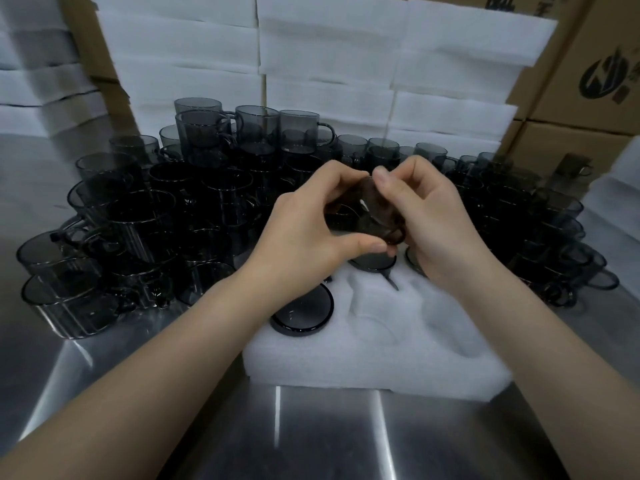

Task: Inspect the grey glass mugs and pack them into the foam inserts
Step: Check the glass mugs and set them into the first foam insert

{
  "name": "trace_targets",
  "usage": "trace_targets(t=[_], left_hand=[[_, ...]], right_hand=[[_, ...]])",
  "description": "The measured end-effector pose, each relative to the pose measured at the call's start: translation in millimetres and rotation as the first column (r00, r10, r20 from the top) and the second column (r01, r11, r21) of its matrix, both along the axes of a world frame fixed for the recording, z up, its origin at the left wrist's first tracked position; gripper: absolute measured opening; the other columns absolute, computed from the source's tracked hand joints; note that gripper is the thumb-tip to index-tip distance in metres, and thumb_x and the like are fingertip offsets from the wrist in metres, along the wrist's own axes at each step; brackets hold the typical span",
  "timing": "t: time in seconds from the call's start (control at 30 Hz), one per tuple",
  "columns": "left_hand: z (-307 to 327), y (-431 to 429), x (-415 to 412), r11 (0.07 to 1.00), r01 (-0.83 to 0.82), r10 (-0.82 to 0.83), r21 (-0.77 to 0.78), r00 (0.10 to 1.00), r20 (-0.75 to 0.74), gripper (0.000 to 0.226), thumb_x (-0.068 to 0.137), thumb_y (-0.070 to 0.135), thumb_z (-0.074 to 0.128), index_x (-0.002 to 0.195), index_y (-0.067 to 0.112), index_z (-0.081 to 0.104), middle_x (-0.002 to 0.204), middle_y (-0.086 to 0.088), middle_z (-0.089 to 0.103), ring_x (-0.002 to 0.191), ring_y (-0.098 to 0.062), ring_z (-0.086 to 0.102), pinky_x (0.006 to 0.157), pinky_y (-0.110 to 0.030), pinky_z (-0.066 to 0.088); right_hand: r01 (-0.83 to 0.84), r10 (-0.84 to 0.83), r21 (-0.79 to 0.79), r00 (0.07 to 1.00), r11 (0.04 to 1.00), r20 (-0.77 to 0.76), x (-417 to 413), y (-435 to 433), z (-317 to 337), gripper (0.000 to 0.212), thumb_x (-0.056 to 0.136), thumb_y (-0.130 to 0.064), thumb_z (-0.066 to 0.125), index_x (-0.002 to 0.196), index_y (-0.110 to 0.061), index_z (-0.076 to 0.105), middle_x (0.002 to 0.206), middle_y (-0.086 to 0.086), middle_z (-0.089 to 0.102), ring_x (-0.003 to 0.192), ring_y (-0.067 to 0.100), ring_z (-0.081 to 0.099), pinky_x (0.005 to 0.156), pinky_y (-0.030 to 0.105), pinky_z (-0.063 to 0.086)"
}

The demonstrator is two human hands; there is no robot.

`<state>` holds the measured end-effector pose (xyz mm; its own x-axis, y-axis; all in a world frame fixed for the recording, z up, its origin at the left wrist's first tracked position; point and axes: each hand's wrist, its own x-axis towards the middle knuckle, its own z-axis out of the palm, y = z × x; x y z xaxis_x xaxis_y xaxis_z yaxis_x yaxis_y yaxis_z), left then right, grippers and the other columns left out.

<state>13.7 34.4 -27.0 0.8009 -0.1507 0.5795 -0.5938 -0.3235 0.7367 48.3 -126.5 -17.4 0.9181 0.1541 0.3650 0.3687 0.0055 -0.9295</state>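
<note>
Head view: both hands meet above the middle of the scene, holding 1 grey glass mug [366, 207] between them, lifted clear of the foam below and tilted on its side. The left hand [311, 216] grips it with fingers curled over the top and the thumb pressed underneath. The right hand [427, 220] grips the other side, thumb on the upper edge and fingers curled near the mug's handle [394, 235], which points down and toward the right hand.

Directly under the hands lies a white foam insert [381, 362], on the steel table [311, 441] near its front edge. A dark mug [302, 311] sits base-up in the insert's front-left pocket. A 2nd mug base [374, 263] shows in a pocket further back, and part of a 3rd [412, 262] peeks out under the right hand. 2 front pockets [450, 323] on the right side hold nothing.

Loose grey mugs [138, 220] crowd the table to the left of the insert, and more [540, 223] to the right; at the back left a few stand stacked on others [207, 129]. Behind them rise stacks of white foam sheets [329, 64], with cardboard boxes [588, 71] at the right.
</note>
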Motion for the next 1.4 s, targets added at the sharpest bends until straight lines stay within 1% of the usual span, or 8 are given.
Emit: trace_targets(t=[0.13,0.23,0.4,0.63,0.73,0.97,1.23,1.4], left_hand=[[-0.4,0.3,0.4,0.994,0.020,-0.024,-0.106,0.999,-0.036,0.052,0.063,0.029,0.086,0.107,0.023,0.057,0.105,0.010,0.070,0.102,-0.003,0.066,0.094,-0.033,0.052],[-1.0,2.4,4.7,0.946,-0.028,-0.027,-0.322,0.986,-0.163,0.048,0.067,0.053,0.071,0.100,0.025,0.051,0.096,0.009,0.070,0.093,-0.010,0.070,0.088,-0.038,0.055],[0.3,1.1,6.7,0.959,-0.154,0.076,-0.238,0.949,-0.307,0.064,0.071,0.080,0.036,0.101,0.024,0.048,0.101,0.005,0.065,0.100,-0.015,0.065,0.095,-0.046,0.051],[-0.7,-2.2,3.0,0.995,-0.053,0.074,0.083,0.959,-0.275,0.067,0.091,0.070,0.019,0.116,0.020,0.057,0.105,-0.001,0.069,0.100,-0.012,0.062,0.090,-0.018,0.041],[-0.1,-0.1,7.2,0.990,-0.118,0.133,0.071,0.950,-0.281,0.055,0.102,0.053,0.023,0.101,0.023,0.069,0.095,0.009,0.071,0.093,-0.001,0.062,0.083,-0.014,0.042],[-2.3,1.3,19.0,0.972,-0.223,0.235,0.075,0.935,-0.264,0.046,0.104,0.037,0.030,0.088,0.018,0.069,0.078,0.005,0.072,0.084,-0.006,0.064,0.069,-0.009,0.039],[-2.9,2.1,18.9,0.970,-0.227,0.241,0.082,0.933,-0.266,0.044,0.104,0.036,0.031,0.087,0.020,0.068,0.080,0.004,0.073,0.085,-0.005,0.064,0.072,-0.014,0.042],[-1.5,1.3,16.5,0.970,-0.223,0.241,0.096,0.936,-0.255,0.044,0.104,0.035,0.032,0.086,0.018,0.068,0.081,0.003,0.073,0.085,-0.007,0.064,0.072,-0.011,0.039]], right_hand=[[-0.081,0.087,0.099,0.995,0.992,-0.053,0.4,-1.0,2.8,0.023,0.093,-0.037,0.053,0.080,-0.022,0.065,0.071,0.003,0.062,0.052,0.016,0.052,0.039,0.024,0.040],[-0.222,0.239,0.217,0.970,0.951,-0.053,-0.1,-4.7,6.6,0.026,0.090,-0.031,0.054,0.110,-0.018,0.066,0.097,0.005,0.065,0.076,0.017,0.057,0.063,0.034,0.053],[-0.166,0.175,-0.066,0.971,0.984,0.163,-8.6,2.0,4.9,0.049,0.074,-0.009,0.074,0.118,-0.018,0.054,0.118,0.000,0.061,0.106,0.011,0.063,0.089,0.030,0.052],[0.011,0.004,-0.087,0.984,0.996,0.177,-18.0,2.8,19.4,0.034,0.079,-0.012,0.054,0.113,-0.015,0.057,0.101,0.003,0.067,0.089,0.013,0.067,0.076,0.029,0.055],[0.022,-0.009,-0.208,0.998,0.978,0.064,-23.0,-8.9,34.5,0.032,0.075,-0.020,0.046,0.103,-0.017,0.061,0.090,0.011,0.068,0.067,0.026,0.065,0.055,0.035,0.049],[-0.213,0.157,-0.728,0.977,0.651,-0.146,-47.0,-8.1,46.1,0.022,0.073,-0.047,0.068,0.083,-0.028,0.068,0.082,-0.008,0.069,0.060,0.019,0.069,0.048,0.026,0.052],[-0.139,0.170,-0.937,0.982,0.321,-0.087,-57.0,0.1,48.1,0.043,0.064,-0.069,0.062,0.085,-0.032,0.055,0.075,-0.013,0.060,0.065,-0.008,0.052,0.056,0.011,0.041],[-0.145,0.150,-0.966,0.982,0.215,-0.115,-64.1,2.7,46.1,0.053,0.059,-0.079,0.054,0.095,-0.040,0.053,0.095,-0.019,0.041,0.084,0.000,0.047,0.070,0.019,0.040]])
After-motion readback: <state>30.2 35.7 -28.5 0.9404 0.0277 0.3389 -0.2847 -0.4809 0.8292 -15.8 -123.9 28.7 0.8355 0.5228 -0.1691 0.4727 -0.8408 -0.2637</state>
